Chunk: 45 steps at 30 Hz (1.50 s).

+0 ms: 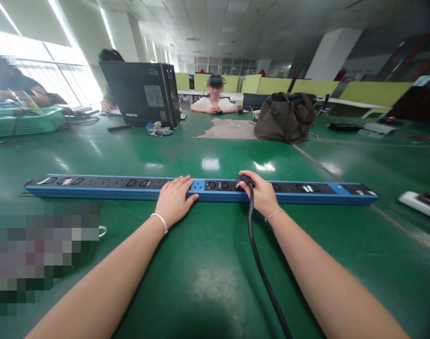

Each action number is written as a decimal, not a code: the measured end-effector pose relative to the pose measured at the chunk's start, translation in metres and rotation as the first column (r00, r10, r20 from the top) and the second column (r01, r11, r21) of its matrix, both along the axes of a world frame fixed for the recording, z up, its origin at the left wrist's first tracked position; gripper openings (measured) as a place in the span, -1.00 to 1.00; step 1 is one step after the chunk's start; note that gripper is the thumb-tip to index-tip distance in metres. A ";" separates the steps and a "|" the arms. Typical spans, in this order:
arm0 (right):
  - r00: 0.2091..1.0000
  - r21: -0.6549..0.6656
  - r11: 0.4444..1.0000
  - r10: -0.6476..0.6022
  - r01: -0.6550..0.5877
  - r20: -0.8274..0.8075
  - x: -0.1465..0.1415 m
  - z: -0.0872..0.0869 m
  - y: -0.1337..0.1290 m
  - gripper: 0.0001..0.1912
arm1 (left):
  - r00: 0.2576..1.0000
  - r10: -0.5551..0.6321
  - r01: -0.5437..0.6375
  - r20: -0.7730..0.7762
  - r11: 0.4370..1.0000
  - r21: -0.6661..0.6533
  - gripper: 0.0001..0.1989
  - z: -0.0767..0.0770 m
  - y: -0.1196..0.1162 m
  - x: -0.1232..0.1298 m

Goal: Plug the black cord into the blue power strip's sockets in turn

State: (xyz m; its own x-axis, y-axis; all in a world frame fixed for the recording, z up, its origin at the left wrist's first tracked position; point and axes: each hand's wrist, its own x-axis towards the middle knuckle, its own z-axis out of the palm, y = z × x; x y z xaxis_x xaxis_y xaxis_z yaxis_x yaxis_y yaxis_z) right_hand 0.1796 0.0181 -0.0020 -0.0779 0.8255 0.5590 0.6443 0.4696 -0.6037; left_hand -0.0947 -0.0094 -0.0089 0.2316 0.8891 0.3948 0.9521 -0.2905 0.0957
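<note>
A long blue and black power strip (215, 195) lies across the green table in front of me, with rows of sockets along its top. My left hand (174, 197) rests on the strip left of its middle, fingers laid flat over the top and thumb by the blue socket section. Right of the middle, my right hand (260, 190) grips a black power plug (246, 181) at the strip's sockets. Whether its pins sit inside a socket I cannot tell. From the plug a thick black cable (257, 249) runs down toward me and out of the bottom edge.
Farther back stand a black computer case (140, 94), work gloves (159, 129) and a brown bag (285, 117). A green basket (27, 122) is at the left. One person (215, 101) sits opposite; others are at the left. A white object (421, 205) lies at the right.
</note>
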 end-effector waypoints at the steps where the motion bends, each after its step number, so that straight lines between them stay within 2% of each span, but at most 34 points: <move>1: 0.999 -0.009 1.000 -0.009 0.010 0.042 -0.003 0.002 0.000 -0.68 | 1.000 -0.001 0.001 -0.001 1.000 0.000 -0.50 0.000 0.000 0.000; 6: 0.976 0.032 0.999 -0.035 0.029 0.213 -0.007 0.009 -0.003 -0.69 | 1.000 0.002 -0.002 -0.001 1.000 0.008 -0.51 0.001 0.000 0.000; 12: 0.943 0.119 0.989 0.042 -0.086 0.331 -0.011 0.011 -0.004 -0.72 | 1.000 -0.003 0.002 0.014 1.000 0.007 -0.51 0.002 -0.001 0.001; 17: 0.944 0.119 0.992 -0.009 -0.032 0.330 -0.011 0.004 -0.008 -0.70 | 1.000 -0.007 0.007 0.018 1.000 0.002 -0.51 0.003 -0.001 0.001; 23: 0.929 0.197 0.980 -0.074 0.002 0.362 -0.010 -0.005 -0.015 -0.66 | 1.000 -0.006 0.006 0.002 1.000 0.012 -0.51 0.002 -0.002 0.001; 31: 0.920 0.226 0.973 -0.136 0.054 0.367 -0.018 -0.002 -0.019 -0.66 | 1.000 0.004 -0.003 -0.006 1.000 0.019 -0.51 0.001 -0.002 0.001; 41: 0.937 0.229 0.973 -0.087 0.008 0.339 -0.015 -0.006 -0.017 -0.65 | 1.000 -0.002 0.003 -0.012 1.000 0.019 -0.51 0.001 -0.001 0.000; 45: 0.931 0.213 0.977 -0.107 0.032 0.349 -0.016 -0.007 -0.017 -0.66 | 1.000 0.006 -0.005 -0.028 1.000 0.022 -0.52 0.001 -0.001 0.000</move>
